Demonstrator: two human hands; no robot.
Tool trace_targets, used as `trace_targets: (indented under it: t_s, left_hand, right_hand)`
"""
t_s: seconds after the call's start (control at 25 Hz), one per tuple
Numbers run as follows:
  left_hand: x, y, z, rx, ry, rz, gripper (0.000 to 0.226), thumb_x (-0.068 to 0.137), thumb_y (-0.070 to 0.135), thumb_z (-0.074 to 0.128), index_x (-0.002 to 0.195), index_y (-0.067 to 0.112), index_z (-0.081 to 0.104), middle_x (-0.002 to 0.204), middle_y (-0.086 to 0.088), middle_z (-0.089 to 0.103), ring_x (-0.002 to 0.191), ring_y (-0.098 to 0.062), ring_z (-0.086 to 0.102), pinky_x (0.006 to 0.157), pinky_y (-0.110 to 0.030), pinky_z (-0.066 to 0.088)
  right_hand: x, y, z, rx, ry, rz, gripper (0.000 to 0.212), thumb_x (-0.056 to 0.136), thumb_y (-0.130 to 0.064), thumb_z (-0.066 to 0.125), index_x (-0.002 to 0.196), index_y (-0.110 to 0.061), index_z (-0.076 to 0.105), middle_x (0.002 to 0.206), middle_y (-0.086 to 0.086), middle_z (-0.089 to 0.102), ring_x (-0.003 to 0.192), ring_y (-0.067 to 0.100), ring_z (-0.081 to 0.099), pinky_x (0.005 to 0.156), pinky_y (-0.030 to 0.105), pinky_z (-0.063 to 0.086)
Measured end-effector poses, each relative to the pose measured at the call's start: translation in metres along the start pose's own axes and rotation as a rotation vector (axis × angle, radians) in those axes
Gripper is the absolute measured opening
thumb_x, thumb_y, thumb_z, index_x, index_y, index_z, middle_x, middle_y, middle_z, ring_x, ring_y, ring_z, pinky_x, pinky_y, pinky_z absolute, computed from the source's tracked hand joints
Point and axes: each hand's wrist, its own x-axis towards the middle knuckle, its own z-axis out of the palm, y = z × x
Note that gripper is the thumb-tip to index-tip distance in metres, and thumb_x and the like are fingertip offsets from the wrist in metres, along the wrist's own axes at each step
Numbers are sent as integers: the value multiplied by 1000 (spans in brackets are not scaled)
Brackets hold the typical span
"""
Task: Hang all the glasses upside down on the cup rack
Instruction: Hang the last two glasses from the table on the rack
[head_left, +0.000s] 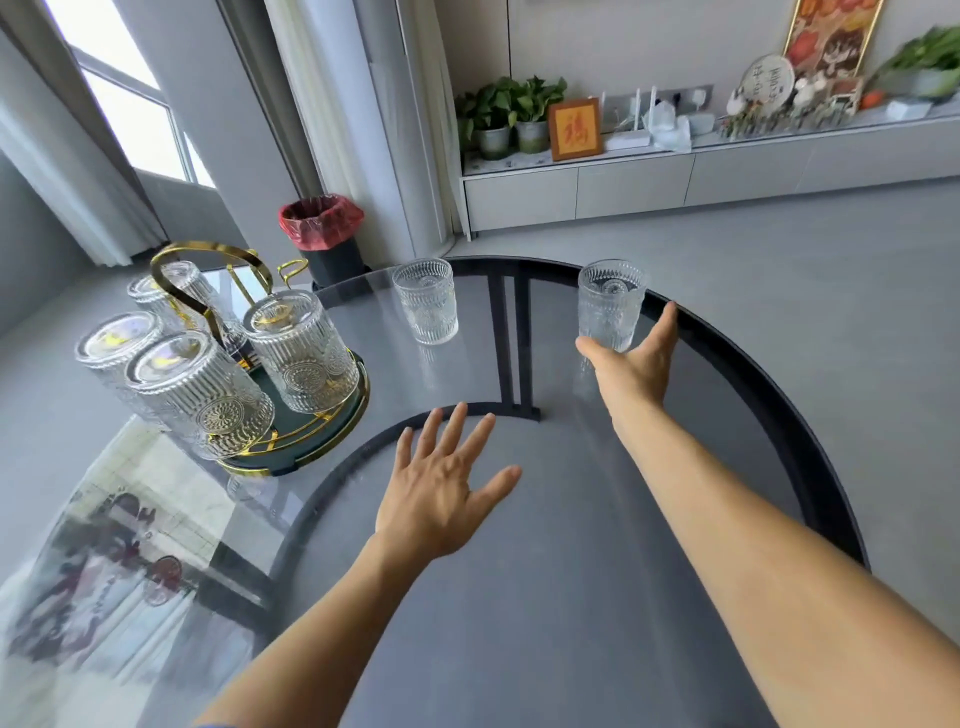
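**Two Glasses Left Standing on the Table**

The right hand (631, 364) was spread wide open around the bottom of the right glass (610, 306). The thumb was on one side and the fingers on the other. It was not squeezing the glass.

That glass stood the right way up near the table (571, 597) edge, at about one o'clock. The other glass (427, 301) stood upright too, at about twelve o'clock, apart from both hands.

The left hand (441, 488) was flat and open over the table, holding nothing.

The cup rack (249, 374) sat at about ten o'clock. Four glasses hung on it upside down. One gold hook (292, 270) at the back was bare.
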Motion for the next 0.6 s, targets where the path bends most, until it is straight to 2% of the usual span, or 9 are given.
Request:
trace_targets:
  t_s: [0.12,0.16,0.24,0.32,0.4,0.52,0.6]
  left_hand:
    - [2,1,0,-5,-9,0,81,83,83,9,153,42,11,166,5,4,152,-18,-6,122,-47,-4]
    - [3,1,-1,-4,-5,3,81,84,83,10,153,41,12,166,4,4,152,-19,-6,122,-47,-3]
    - [2,2,-1,-13,3,9,81,84,82,12,153,40,14,166,4,5,152,-19,-5,122,-48,-3]
    - [1,0,0,-32,17,11,82,83,83,11,153,40,15,166,4,6,152,-19,-5,122,-46,-6]
    - [1,0,-1,-44,17,1,82,83,84,12,152,40,17,165,4,8,152,-18,-4,121,-45,-7]
    - [0,0,-6,-131,43,-18,74,87,75,25,150,35,31,164,1,19,152,-20,5,122,-46,-1]
    - [-6,1,-17,-231,46,-18,61,92,59,42,144,28,45,160,-2,32,150,-20,18,122,-42,9]
  right_hand:
    - [19,-2,13,-181,-34,64,111,68,-41,77,153,-28,7,158,3,32,138,34,32,114,46,25]
    - [22,-4,16,-223,-20,79,108,68,-44,76,153,-28,12,155,3,37,135,36,34,113,48,27]
    - [22,-8,16,-264,-6,36,96,64,-49,76,146,-26,31,146,3,46,128,35,40,110,48,30]
    - [15,-6,13,-311,-72,-40,81,58,-54,78,128,-24,50,133,3,52,120,32,47,105,49,36]
    - [2,-6,5,-235,-199,-39,78,53,-56,81,119,-23,54,125,2,56,114,26,53,99,45,43]
    - [-32,-19,-10,75,-375,31,75,50,-55,83,116,-27,58,122,-5,65,109,13,61,91,34,47]
    - [-54,-33,-20,150,-472,42,65,54,-52,84,113,-34,62,119,-10,69,111,13,63,94,39,49]
